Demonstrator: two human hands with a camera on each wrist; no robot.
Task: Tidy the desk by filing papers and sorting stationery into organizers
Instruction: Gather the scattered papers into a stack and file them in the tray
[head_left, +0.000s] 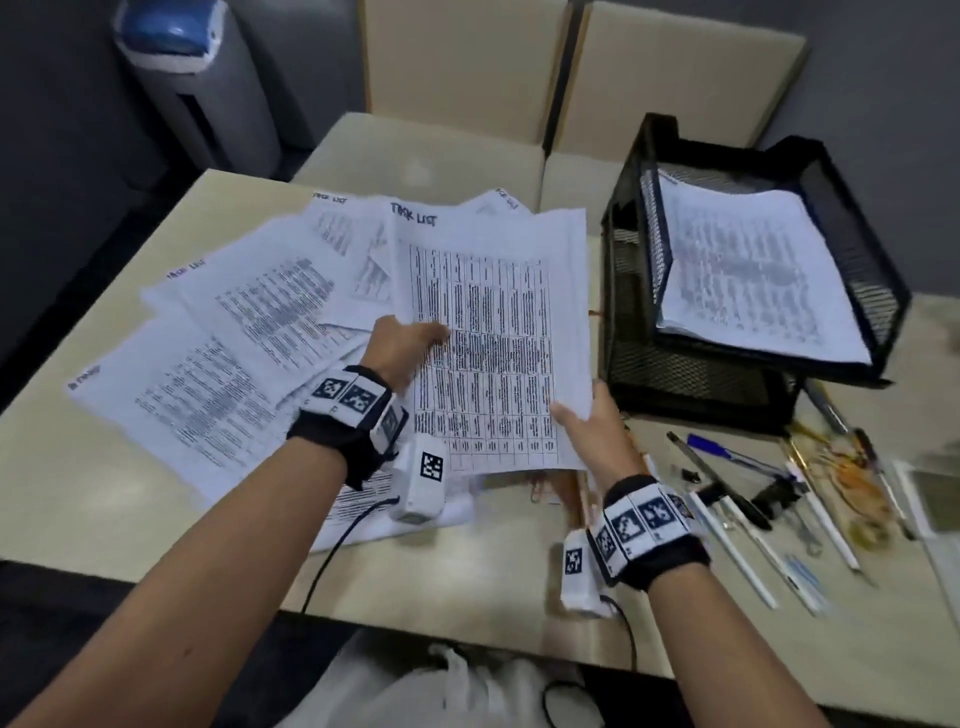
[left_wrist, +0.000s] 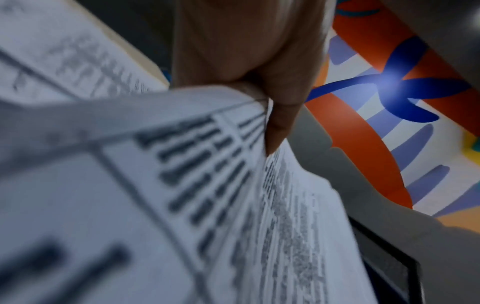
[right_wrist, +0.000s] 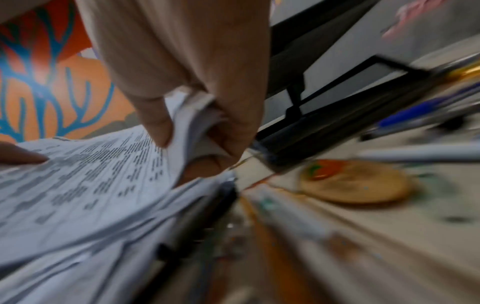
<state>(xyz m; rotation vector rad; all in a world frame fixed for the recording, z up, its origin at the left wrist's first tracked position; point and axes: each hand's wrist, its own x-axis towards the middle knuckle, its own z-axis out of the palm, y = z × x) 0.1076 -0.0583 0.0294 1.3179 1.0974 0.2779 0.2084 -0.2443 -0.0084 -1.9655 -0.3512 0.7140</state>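
A printed table sheet (head_left: 493, 338) is lifted above the desk, held by both hands. My left hand (head_left: 402, 345) pinches its left edge, thumb on top; the left wrist view shows the thumb (left_wrist: 280, 123) pressing on the sheet (left_wrist: 207, 185). My right hand (head_left: 589, 415) pinches the lower right corner, and the right wrist view shows fingers (right_wrist: 233, 127) curled round the bent corner of the sheet (right_wrist: 103, 174). More printed sheets (head_left: 249, 332) lie fanned over the desk's left half. A black mesh paper tray (head_left: 852, 249) at the right holds a stack of papers (head_left: 748, 275).
Pens and markers (head_left: 748, 499) lie scattered at the right front beside the tray, with a wooden coaster-like disc (right_wrist: 355, 181) and paper clips. Beige chairs (head_left: 665, 78) stand behind the desk, a grey bin (head_left: 208, 88) at the back left. The desk's front edge (head_left: 467, 623) is near me.
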